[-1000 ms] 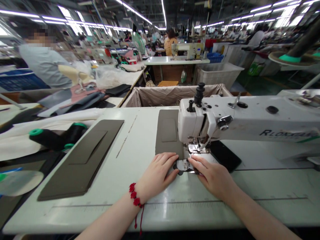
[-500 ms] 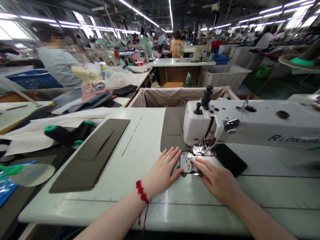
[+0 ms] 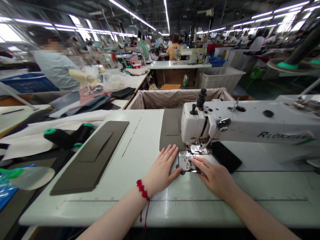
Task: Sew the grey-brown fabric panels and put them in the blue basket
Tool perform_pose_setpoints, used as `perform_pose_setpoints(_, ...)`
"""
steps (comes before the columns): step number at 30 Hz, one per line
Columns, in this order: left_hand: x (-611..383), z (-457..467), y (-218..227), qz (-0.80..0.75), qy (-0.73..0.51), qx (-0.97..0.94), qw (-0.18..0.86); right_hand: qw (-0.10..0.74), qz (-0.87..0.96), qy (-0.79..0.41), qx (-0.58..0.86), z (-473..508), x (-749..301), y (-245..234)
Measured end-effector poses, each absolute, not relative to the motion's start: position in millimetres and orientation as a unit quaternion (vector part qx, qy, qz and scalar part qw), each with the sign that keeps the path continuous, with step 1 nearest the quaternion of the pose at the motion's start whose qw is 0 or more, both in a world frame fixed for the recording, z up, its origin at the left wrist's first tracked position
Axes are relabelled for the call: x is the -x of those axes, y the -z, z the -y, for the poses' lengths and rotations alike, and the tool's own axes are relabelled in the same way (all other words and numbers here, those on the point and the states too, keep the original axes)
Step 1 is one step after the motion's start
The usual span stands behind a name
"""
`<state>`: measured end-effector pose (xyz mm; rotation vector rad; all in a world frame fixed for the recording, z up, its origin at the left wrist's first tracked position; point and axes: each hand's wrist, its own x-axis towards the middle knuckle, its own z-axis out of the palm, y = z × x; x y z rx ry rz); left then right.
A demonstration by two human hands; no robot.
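Hands (image 3: pixel 161 171), two: left fingers (image 3: pixel 168 155) flat, unclenched at one panel (image 3: pixel 171 128); right fingers (image 3: pixel 203 164), hold unclear; one sewing machine (image 3: pixel 245 118)

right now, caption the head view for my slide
Left hand at the near edge of a dark panel, right hand at the metal plate of a white sewing machine.

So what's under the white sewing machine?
The sewing machine has a flat black thing below its arm and shiny metal parts below its head. The machine hides the right side of the brown panel, so I can't tell how far it reaches underneath.
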<state>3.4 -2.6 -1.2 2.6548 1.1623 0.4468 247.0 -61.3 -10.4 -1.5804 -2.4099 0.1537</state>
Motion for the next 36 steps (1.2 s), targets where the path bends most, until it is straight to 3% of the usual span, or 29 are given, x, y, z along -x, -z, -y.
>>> perform_pose_setpoints(12, -3.9, 2.6, 7.8, -0.387, -0.159, -0.907, 0.054, 0.155, 0.818, -0.029, 0.553, 65.8, -243.0, 5.6)
perform_pose_setpoints(19, 7.6, -4.2, -17.5, -0.498, -0.204, -0.843, 0.008, 0.155, 0.814, -0.008, 0.560, 67.5, -241.1, 3.9)
perform_pose_setpoints(24, 30.7, 29.9, -5.3, -0.517, -0.171, -0.839, -0.003, 0.141, 0.816, -0.034, 0.559, 75.5, -247.1, -10.1)
perform_pose_setpoints(30, 43.7, 108.8, -0.6, -0.444, -0.086, -0.891, 0.036, 0.202, 0.768, -0.162, 0.586, 141.9, -272.2, -21.9)
perform_pose_setpoints(36, 20.7, 100.2, -10.3, -0.351, -0.075, -0.932, 0.049, 0.281, 0.653, -0.274, 0.648, 199.6, -269.6, -12.5)
